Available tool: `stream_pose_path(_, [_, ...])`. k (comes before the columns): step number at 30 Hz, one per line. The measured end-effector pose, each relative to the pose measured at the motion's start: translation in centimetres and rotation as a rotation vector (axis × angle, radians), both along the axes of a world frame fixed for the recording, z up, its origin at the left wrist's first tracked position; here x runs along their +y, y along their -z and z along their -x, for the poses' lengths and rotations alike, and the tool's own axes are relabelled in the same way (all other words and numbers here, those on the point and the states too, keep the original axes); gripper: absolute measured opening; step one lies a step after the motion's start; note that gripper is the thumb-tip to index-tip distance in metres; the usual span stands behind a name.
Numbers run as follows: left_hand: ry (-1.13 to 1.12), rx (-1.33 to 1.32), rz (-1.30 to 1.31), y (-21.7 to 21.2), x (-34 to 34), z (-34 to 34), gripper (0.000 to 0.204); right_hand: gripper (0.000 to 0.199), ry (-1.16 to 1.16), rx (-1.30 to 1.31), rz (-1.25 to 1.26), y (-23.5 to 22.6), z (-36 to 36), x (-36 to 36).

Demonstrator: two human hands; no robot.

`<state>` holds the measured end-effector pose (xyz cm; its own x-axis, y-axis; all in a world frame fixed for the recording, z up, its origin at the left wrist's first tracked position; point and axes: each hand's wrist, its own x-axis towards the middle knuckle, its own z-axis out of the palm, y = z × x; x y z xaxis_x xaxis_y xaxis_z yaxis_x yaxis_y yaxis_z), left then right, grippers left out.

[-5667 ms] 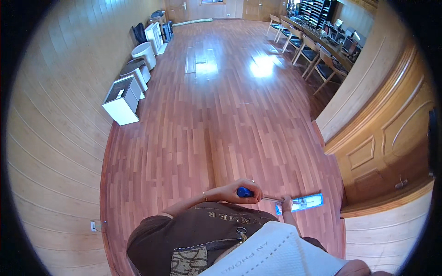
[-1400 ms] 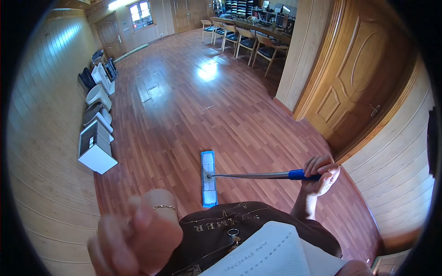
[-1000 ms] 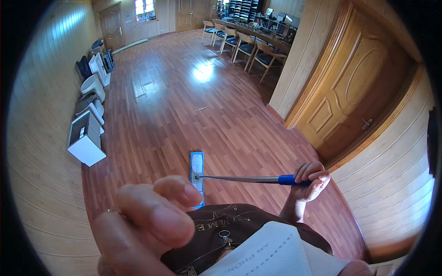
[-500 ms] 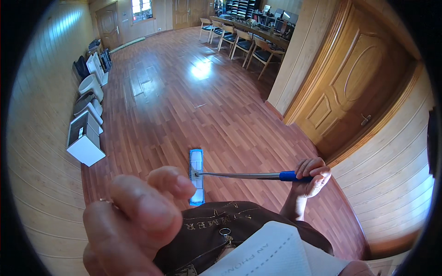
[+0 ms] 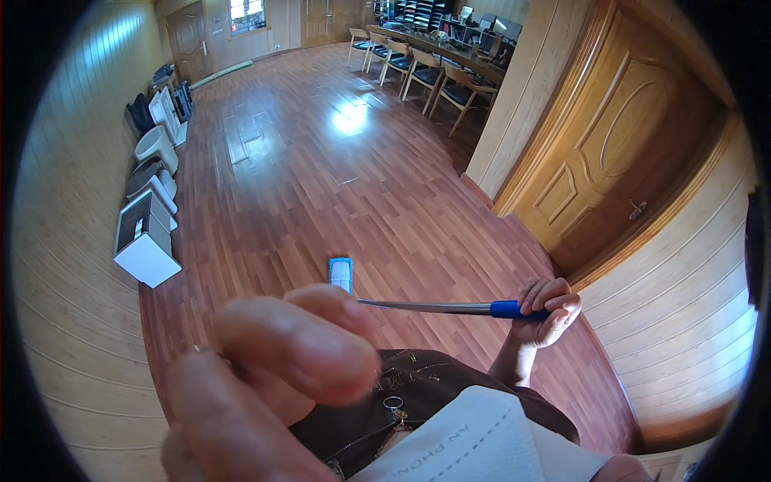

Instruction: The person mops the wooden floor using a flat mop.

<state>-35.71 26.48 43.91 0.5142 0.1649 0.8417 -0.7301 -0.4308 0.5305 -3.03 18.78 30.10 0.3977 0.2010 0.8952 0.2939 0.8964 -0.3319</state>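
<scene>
Close in front of me, my left hand (image 5: 281,369) looms large at the lower left, its fingers bent and somewhat apart. Nothing shows in its grasp, though part of the palm is hidden. At the right, my right hand (image 5: 549,309) is wrapped round the blue grip of a flat mop (image 5: 504,309). Its thin metal pole (image 5: 434,308) runs leftward toward the mop head (image 5: 340,273), a pale pad with a blue fringe lying on the wood-look floor (image 5: 401,209). My left fingers cover the mop head's nearer part.
Along the left wall stand a white cabinet (image 5: 148,257), a white toilet-like fixture (image 5: 156,145) and several other pieces. Wooden chairs (image 5: 456,92) line a long desk at the back right. A closed wooden door (image 5: 618,145) is set into the right wall.
My left hand has shifted right, now covering more of the mop head. My right hand keeps its grip and has barely moved.
</scene>
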Motion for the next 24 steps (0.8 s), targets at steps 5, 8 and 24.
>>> stream_pose_path(5, [0.107,-0.089,-0.069,0.2,1.5,-1.1,0.016,0.035,0.01,0.002,0.002,-0.1,-0.2,0.3])
stream_pose_path(8, [0.159,-0.145,-0.109,0.3,2.2,-1.7,0.014,0.032,0.018,-0.082,0.031,-0.3,-0.5,0.6])
stream_pose_path(24, [-0.152,-0.205,-0.133,0.1,3.3,-5.8,0.016,0.03,0.038,-0.123,0.044,-0.3,-1.2,0.8])
